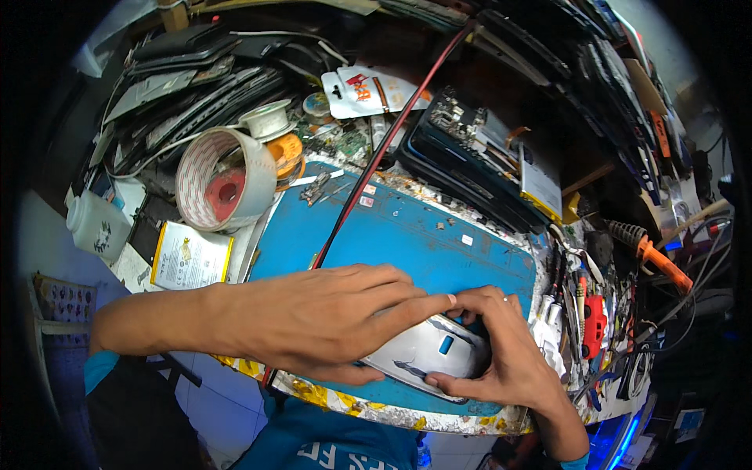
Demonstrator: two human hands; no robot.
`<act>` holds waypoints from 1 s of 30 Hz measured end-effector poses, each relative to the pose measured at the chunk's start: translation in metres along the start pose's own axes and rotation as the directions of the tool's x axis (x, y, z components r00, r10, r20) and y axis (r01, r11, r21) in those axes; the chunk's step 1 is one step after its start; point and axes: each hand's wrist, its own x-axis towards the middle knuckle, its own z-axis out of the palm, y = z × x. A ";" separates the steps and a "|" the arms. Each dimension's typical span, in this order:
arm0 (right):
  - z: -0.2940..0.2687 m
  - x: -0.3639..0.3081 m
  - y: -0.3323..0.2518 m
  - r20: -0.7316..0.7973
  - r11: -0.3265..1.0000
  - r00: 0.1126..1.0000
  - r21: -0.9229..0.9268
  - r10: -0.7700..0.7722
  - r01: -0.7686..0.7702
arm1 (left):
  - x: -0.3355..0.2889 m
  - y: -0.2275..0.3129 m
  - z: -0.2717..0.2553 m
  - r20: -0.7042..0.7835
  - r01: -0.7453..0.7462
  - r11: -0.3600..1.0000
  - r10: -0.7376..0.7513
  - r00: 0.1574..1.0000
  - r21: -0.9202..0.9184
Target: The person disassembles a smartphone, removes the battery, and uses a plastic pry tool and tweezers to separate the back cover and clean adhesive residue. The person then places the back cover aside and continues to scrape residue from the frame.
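A silver phone back housing lies face up near the front of the blue mat, with blue showing through its oblong cutout. Dark torn patches mark its surface. My left hand reaches across its left part, fingers along the far edge and thumb by the near edge. On the right end, my right hand grips the housing between thumb and curled fingers. The fingertips of both hands meet at the far edge. The left end of the housing is hidden beneath my left hand.
A wide tape roll, solder spools and a white battery stand at left. Stacked dark devices fill the back. At right lie an orange-handled soldering iron and a red toy car. A red-black cable crosses the mat.
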 end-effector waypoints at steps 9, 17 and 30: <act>0.007 0.004 -0.001 -0.026 0.996 1.000 -0.089 0.006 -0.009 | 0.000 -0.004 0.003 0.034 0.054 0.993 -0.050 0.998 -0.107; -0.001 0.006 0.002 -0.005 0.996 0.998 0.064 0.067 -0.067 | 0.000 -0.001 0.001 0.042 0.136 0.981 -0.131 0.990 -0.140; 0.000 0.008 0.006 0.010 0.997 0.999 0.057 0.045 -0.046 | 0.003 0.002 0.000 0.043 0.118 0.988 -0.114 0.993 -0.104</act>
